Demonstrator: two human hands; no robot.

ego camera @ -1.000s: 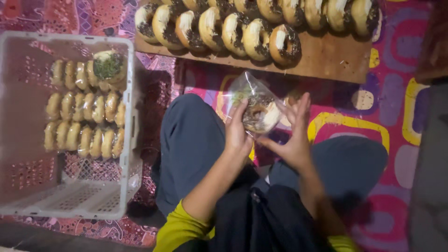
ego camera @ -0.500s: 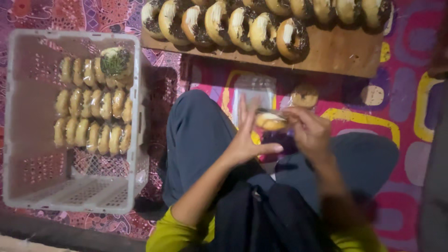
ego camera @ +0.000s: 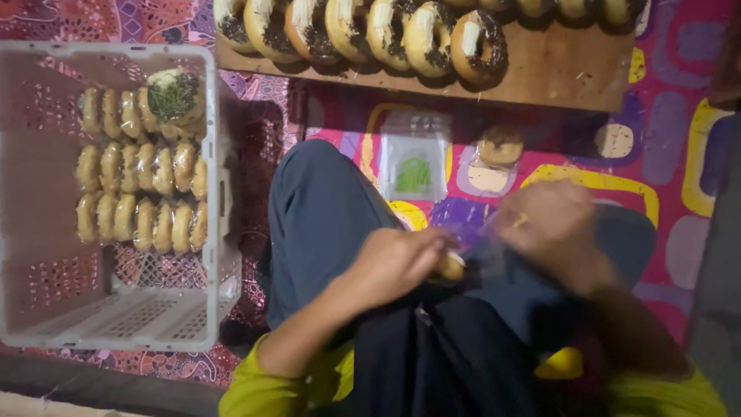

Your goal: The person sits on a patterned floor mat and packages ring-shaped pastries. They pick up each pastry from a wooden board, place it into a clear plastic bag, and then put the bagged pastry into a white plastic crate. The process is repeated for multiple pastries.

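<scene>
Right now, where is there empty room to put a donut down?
The crate has bare floor in its near half and left side, next to the wrapped donut rows. The wooden board is bare at its right front. The board's back edge is packed with topped donuts. The lap is crowded by the left hand and right hand.

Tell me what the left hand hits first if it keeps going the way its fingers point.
The left hand points right, and its fingertips are already at a donut. Just past it is the right hand with clear plastic; blur makes depth uncertain.
</scene>
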